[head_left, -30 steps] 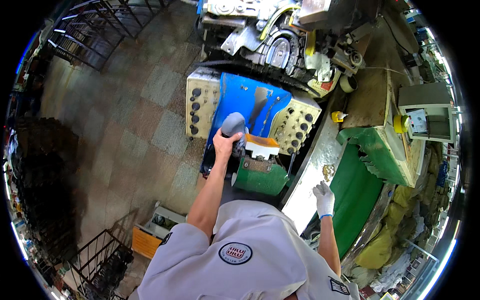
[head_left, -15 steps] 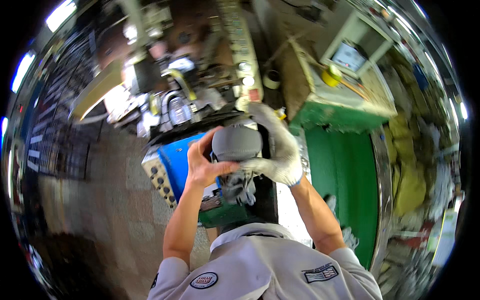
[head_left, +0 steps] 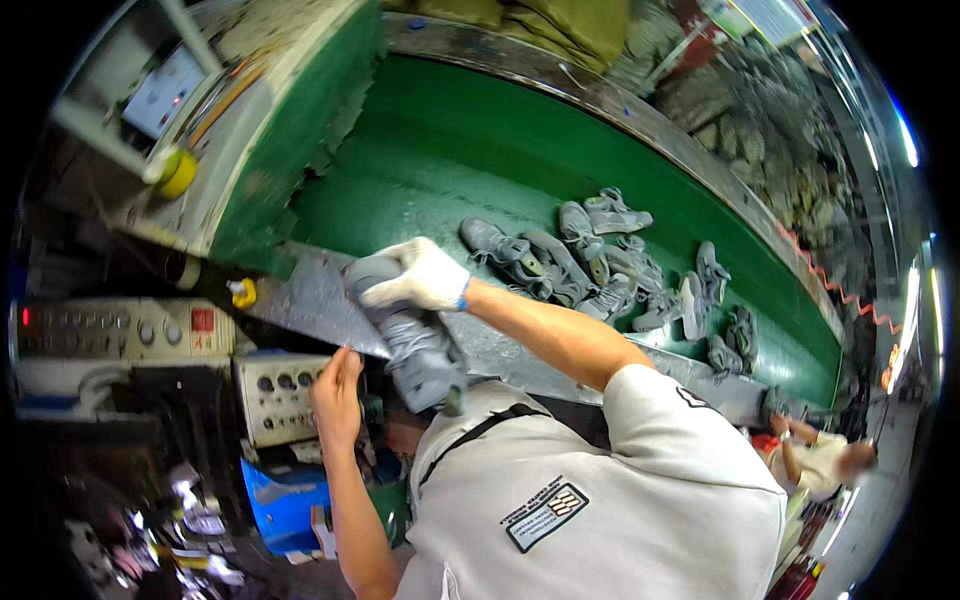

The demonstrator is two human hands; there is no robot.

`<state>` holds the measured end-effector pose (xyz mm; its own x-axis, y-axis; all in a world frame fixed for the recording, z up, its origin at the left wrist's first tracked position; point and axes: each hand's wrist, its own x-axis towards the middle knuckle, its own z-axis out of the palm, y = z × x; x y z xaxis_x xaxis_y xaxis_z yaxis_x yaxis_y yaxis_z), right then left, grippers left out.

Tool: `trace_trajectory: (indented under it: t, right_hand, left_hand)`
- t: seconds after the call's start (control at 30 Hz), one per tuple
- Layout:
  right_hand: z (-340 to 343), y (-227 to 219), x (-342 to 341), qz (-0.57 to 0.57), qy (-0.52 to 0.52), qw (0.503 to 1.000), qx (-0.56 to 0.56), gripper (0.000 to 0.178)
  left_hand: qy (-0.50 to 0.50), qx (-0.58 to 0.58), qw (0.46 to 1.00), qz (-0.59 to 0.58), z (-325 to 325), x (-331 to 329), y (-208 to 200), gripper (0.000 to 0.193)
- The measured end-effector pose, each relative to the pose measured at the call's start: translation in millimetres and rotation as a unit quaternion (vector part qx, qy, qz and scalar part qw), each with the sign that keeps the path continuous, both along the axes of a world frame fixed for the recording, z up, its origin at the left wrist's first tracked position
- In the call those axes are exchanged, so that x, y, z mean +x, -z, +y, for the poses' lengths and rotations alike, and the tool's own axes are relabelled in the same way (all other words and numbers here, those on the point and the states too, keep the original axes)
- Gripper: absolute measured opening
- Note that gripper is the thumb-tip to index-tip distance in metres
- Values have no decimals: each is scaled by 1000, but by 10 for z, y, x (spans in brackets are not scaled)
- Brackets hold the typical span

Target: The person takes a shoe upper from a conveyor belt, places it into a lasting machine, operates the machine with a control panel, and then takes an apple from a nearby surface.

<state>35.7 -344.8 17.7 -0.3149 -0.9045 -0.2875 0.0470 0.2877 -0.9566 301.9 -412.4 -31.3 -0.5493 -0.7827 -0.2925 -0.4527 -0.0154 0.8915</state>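
My right hand (head_left: 428,276), in a white knit glove, is closed around the toe end of a grey lace-up shoe (head_left: 422,362). The shoe hangs in front of my waist, its heel end lower and toward me. My bare left hand (head_left: 338,398) is apart from the shoe, to its left, beside a panel with black knobs (head_left: 277,397). Its fingers are stretched out, with nothing seen in them. Beyond the right arm, several grey shoes (head_left: 560,268) lie in a loose heap on a green belt-like surface (head_left: 430,150).
A metal ledge (head_left: 490,345) runs along the green surface's near side. A second control panel (head_left: 110,330) and a blue part (head_left: 285,505) are at left. A yellow tape roll (head_left: 176,172) sits on a bench at upper left. A co-worker (head_left: 815,460) is at far right.
My view has swung right, from the machine to the green surface. The left hand has let go of the shoe; the right hand has carried it over to the metal ledge.
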Motion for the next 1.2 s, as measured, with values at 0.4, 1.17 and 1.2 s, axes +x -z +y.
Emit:
trace_trajectory:
  t: [0.4, 1.17, 1.2]
  right_hand:
    - [1512, 2305, -2579, 425, 218, 790, 383, 75]
    - [-282, 732, 3405, 154, -432, 827, -324, 52]
    - [-94, 447, 3625, 182, -446, 810, -335, 53]
  left_hand:
    - [-49, -75, 965, -248, -111, 1176, 663, 40]
    - [-201, -349, 778, -481, 1272, 1807, 386, 28]
    - [-188, -342, 783, -484, 1361, 1797, 328, 29]
